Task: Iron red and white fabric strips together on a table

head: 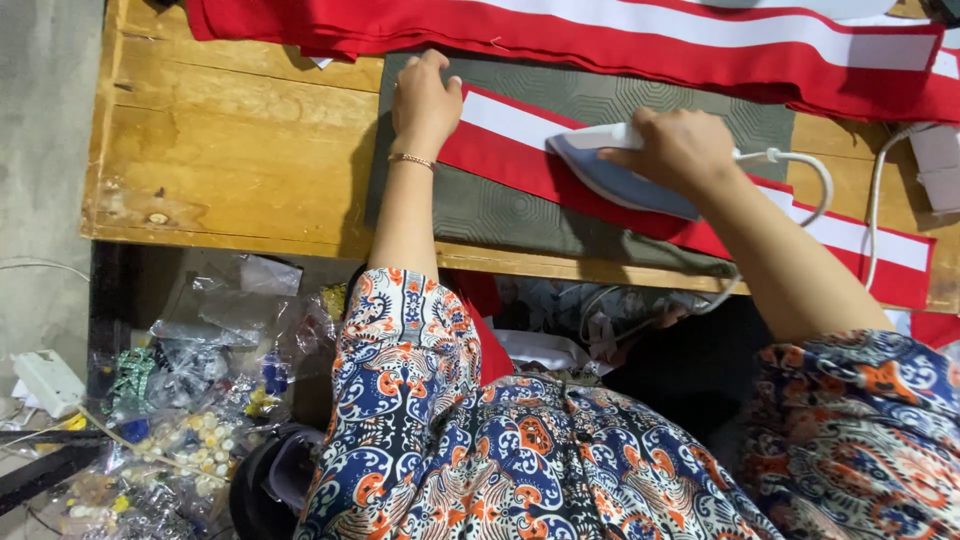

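A red fabric strip with a white band (850, 240) lies across a dark grey patterned mat (480, 210) on a wooden table (230, 150). My left hand (424, 100) presses flat on the strip's left end, a thin bracelet on its wrist. My right hand (680, 150) grips the handle of a blue and white electric iron (610, 175), which rests on the strip just right of my left hand. The iron's white cord (815, 175) loops off to the right.
More red and white fabric (640, 30) is piled along the table's far edge. A white cable (878, 200) runs at the right. Under the table at left lie plastic bags of beads (190, 440) and a white power adapter (45, 380).
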